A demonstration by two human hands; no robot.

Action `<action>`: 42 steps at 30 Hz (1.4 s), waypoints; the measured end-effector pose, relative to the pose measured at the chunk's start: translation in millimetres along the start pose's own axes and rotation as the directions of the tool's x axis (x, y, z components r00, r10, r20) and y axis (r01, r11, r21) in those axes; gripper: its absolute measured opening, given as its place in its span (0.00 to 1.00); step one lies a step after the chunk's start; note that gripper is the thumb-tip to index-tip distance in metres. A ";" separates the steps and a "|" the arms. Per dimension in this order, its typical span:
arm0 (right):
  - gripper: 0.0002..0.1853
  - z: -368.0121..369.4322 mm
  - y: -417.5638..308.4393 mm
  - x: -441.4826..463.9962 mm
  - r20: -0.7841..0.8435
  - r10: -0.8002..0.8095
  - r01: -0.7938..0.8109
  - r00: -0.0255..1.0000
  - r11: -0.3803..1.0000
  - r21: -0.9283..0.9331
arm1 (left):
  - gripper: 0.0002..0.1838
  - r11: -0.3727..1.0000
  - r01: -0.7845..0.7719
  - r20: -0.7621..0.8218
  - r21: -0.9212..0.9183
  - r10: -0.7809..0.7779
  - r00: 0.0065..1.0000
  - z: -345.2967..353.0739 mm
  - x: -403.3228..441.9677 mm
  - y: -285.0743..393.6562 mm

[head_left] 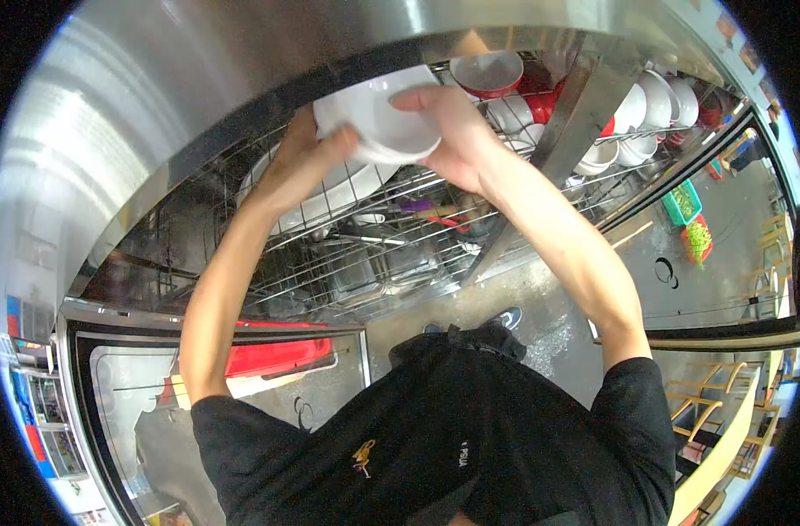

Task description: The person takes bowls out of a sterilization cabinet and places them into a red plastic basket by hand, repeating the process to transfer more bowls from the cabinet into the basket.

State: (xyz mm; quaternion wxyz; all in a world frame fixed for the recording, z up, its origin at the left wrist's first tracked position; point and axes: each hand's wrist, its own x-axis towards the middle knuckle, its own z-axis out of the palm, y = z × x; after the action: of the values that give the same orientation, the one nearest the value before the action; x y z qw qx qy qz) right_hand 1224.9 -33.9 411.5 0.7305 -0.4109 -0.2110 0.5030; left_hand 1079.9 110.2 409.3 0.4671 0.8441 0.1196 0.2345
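Both of my hands hold a white bowl [391, 110] above the upper wire rack of an open steel cabinet. My left hand [317, 153] grips its left side, the fingers blurred by motion. On the other side, my right hand [453, 131] has its thumb over the rim and its fingers beneath. The bowl is tilted, its inside facing me; whether another is stacked under it I cannot tell. Below lies a large white dish [330, 197], partly covered by the bowl and my left arm. Just right of my right hand sits a red bowl with a pale inside [488, 74].
Several white bowls [654, 105] stand on the rack at right, behind a steel upright [562, 131]. Utensils and metal pans [409, 259] fill the lower rack. Glass doors [716, 228] swing out on both sides. A red tray [277, 355] shows behind the left door.
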 end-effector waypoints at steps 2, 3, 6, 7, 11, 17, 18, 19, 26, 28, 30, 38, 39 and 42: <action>0.19 6.5 -9.3 -17.5 0.009 -0.006 0.006 1.000 0.998 -0.059 | 0.58 0.990 -0.008 0.094 -0.139 0.021 0.995 5.1 -7.6 25.3; 0.18 6.8 -11.3 -23.6 0.019 -0.001 0.003 1.000 0.995 -0.104 | 0.64 0.964 0.012 0.189 -0.266 0.040 0.981 9.8 -13.4 33.0; 0.17 8.1 -16.3 -47.2 0.025 0.042 -0.039 0.999 0.993 -0.112 | 0.76 0.952 -0.024 -0.009 -0.306 0.023 1.000 27.4 -36.4 47.2; 0.17 8.9 -18.2 -56.8 -0.005 0.077 -0.077 0.997 0.988 -0.137 | 0.82 0.955 -0.027 -0.027 -0.297 0.020 0.999 33.0 -42.7 50.9; 0.23 -5.6 -10.2 -91.6 0.026 0.021 -0.016 0.999 0.983 -0.184 | 0.90 0.963 -0.249 -0.119 -0.106 0.236 0.964 59.7 -67.5 54.8; 0.48 -35.4 6.1 -145.0 0.133 -0.124 0.140 0.983 0.983 -0.119 | 0.91 0.987 -0.108 -0.054 0.123 0.115 0.992 104.6 -106.8 68.9; 0.48 -43.7 9.6 -152.0 0.068 -0.099 0.106 0.993 0.988 -0.110 | 0.91 0.982 -0.125 -0.013 0.141 0.128 0.992 112.1 -106.7 75.3; 0.48 -48.9 19.2 -164.1 -0.020 -0.067 0.066 0.998 0.995 -0.079 | 0.91 0.979 -0.133 0.056 0.155 0.126 0.990 116.1 -110.9 82.7; 0.36 -119.4 99.4 -202.8 -0.231 -0.102 0.126 0.968 0.988 0.088 | 0.84 0.988 -0.013 0.365 0.154 -0.044 0.930 168.7 -106.2 53.7; 0.41 -115.2 99.4 -211.9 -0.329 -0.072 0.128 0.941 0.980 0.152 | 0.83 0.990 0.003 0.415 0.139 -0.061 0.908 179.2 -104.7 58.4; 0.46 -119.4 97.9 -217.8 -0.389 -0.035 0.138 0.921 0.961 0.240 | 0.83 0.984 -0.047 0.424 0.174 -0.031 0.905 189.5 -102.2 64.2; 0.37 -169.4 64.6 -240.3 -0.190 -0.014 0.124 0.982 0.802 0.584 | 0.81 0.975 -0.049 0.396 0.216 -0.041 0.917 224.6 -82.9 110.6; 0.33 -173.3 56.7 -245.8 -0.149 -0.024 0.115 0.989 0.758 0.641 | 0.81 0.971 -0.053 0.406 0.232 -0.047 0.913 223.8 -79.7 113.6; 0.30 -199.0 59.4 -257.4 -0.133 0.083 0.039 0.988 0.690 0.722 | 0.43 0.990 -0.079 0.195 0.120 0.055 0.979 211.9 -64.4 111.4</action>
State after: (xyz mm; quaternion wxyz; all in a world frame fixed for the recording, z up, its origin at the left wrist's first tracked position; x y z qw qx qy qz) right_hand 1230.9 -335.6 276.2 0.8411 -0.1305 0.0661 0.5207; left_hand 1130.1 -131.7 389.0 0.4135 0.8943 0.0603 0.1597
